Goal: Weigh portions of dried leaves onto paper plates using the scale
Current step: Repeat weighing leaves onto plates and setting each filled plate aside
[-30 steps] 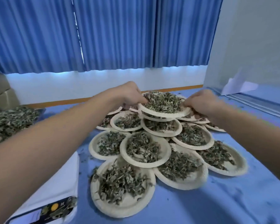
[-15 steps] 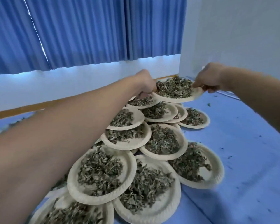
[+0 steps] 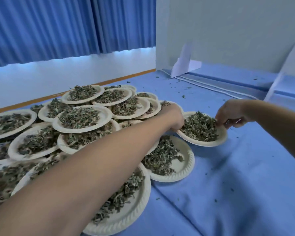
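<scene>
Head view. The left hand (image 3: 175,120) reached across the stacked plates and gripped the near-left rim of one plate (image 3: 209,143), its fingers curled down over the edge and mostly hidden. The right hand (image 3: 229,114) pinched the opposite rim, thumb and fingertips closed on the edge and touching the leaves (image 3: 199,127). The plate sat level between the two hands, heaped with dried green leaves; its left edge overlapped a lower plate (image 3: 182,165) – whether it rested there or was held just above could not be told.

To the left lay the pile (image 3: 82,117): many paper plates of leaves, overlapping in several layers, the left forearm passing over the nearest ones. All stood on a tabletop (image 3: 237,188) under a wrinkled blue cloth, with leaf crumbs (image 3: 183,96) scattered on its far part. Behind hung a blue curtain (image 3: 66,28) – beside it a pale wall (image 3: 228,28), with folded white paper (image 3: 186,64) at its foot.
</scene>
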Demonstrator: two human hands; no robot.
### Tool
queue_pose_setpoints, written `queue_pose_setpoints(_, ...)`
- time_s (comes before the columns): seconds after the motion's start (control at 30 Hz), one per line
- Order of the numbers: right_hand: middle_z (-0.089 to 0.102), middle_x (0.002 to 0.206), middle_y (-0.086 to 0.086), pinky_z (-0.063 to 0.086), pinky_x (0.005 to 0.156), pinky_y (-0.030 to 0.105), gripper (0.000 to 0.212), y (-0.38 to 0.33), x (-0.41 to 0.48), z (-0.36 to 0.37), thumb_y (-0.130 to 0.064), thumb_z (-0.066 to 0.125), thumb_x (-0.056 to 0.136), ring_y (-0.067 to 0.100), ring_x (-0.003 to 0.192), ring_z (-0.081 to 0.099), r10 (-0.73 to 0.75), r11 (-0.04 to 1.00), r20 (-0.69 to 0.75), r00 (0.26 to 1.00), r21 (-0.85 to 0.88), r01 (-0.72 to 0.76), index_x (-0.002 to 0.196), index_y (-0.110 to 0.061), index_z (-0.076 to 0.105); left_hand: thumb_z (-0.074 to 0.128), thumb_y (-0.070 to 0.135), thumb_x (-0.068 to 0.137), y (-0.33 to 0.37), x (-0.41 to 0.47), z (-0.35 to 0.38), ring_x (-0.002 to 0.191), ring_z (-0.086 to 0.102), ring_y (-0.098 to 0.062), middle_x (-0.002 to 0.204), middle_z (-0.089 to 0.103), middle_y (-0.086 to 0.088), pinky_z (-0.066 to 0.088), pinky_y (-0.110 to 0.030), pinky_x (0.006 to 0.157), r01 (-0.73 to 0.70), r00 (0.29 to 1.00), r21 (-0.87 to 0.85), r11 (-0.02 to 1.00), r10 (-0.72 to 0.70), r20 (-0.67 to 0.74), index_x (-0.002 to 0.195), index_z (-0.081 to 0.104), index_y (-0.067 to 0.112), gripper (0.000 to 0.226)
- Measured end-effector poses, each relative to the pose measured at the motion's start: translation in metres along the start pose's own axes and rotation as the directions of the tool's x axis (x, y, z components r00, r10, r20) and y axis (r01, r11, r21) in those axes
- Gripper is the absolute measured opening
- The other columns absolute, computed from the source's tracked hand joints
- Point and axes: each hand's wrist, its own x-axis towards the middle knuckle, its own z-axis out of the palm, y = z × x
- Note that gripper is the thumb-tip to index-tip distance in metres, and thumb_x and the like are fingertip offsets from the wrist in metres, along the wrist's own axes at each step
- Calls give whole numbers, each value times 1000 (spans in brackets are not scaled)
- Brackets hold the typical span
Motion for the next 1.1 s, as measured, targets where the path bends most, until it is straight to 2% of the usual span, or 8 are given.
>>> queue_pose_setpoints(0.1, 67, 79, 18, 53, 59, 28, 22, 4, 2, 9, -1, 73, 89, 23, 65, 60, -16, 998, -83, 996, 56, 20, 110, 7, 71, 68, -2, 84, 4, -6, 11, 63, 62, -22, 75, 62, -13, 42, -28, 43, 23, 1000, 113, 993, -26, 17, 74, 56, 7, 17)
queue_pose_setpoints(0.2, 68, 83, 21, 62, 82, 44, 30, 2, 2, 18, -5, 74, 90, 31, 74, 67, -31, 998, -152, 988, 45, 39, 111, 15, 68, 68, -5, 83, 2, -10, 12, 82, 71, -25, 92, 69, -19, 41, -25, 40, 42, 998, 48, 998, -44, 38, 100, 65, -2, 17)
queue_pose_setpoints(0.3, 70, 84, 24, 62, 75, 43, 31, -4, -1, 21, -12, 73, 91, 36, 73, 68, -28, 997, -275, 961, 57, 46, 107, 14, 68, 62, -2, 91, -7, -18, 9, 51, 69, -20, 98, 69, -21, 43, -22, 36, 41, 999, -83, 996, -40, 12, 106, 60, -4, 16)
queue_pose_setpoints(0.5, 55, 67, 15, 38, 57, 31, 15, -79, -37, 43, -4, 54, 87, 28, 65, 47, -333, 935, -544, 770, -82, 346, 74, -2, 62, 61, 3, 93, -49, -49, -31, 81, 74, -25, 109, 70, -8, 61, -44, 80, -131, 979, -193, 972, 96, -180, 100, 69, 2, 11)
queue_pose_setpoints(0.67, 71, 77, 8, 53, 67, 38, 17, -193, -101, 108, -9, 57, 87, 26, 75, 63, -686, 675, -464, 561, -120, 728, 79, -10, 72, 64, 6, 87, -114, -114, -90, 47, 51, 2, 56, 59, 12, 42, -20, 50, -208, 933, -108, 972, 164, -319, 69, 67, 14, 21)
queue_pose_setpoints(0.73, 73, 79, 8, 54, 71, 39, 16, -238, -130, 139, -8, 59, 87, 26, 80, 66, -764, 572, -420, 490, -91, 815, 80, -9, 73, 65, 6, 86, -149, -152, -115, 44, 47, 0, 46, 51, 9, 32, -18, 45, -151, 915, -53, 987, 119, -387, 57, 59, 16, 31)
queue_pose_setpoints(0.97, 75, 81, 6, 43, 68, 29, 13, -368, -237, 254, -12, 65, 87, 23, 81, 67, -962, 195, -210, 173, -86, 977, 81, -12, 77, 62, 4, 88, -295, -314, -185, 82, 69, -22, 85, 76, -7, 53, -38, 77, 133, 820, 1, 991, -109, -562, 89, 76, 8, 14)
queue_pose_setpoints(1.1, 75, 82, 5, 46, 70, 33, 13, -409, -285, 313, -11, 66, 87, 22, 76, 65, -998, -58, 1, -58, -148, 987, 85, -12, 79, 67, 9, 91, -362, -386, -199, 87, 68, -17, 92, 76, -2, 53, -37, 85, 279, 757, 1, 960, -220, -615, 95, 77, 7, 12)
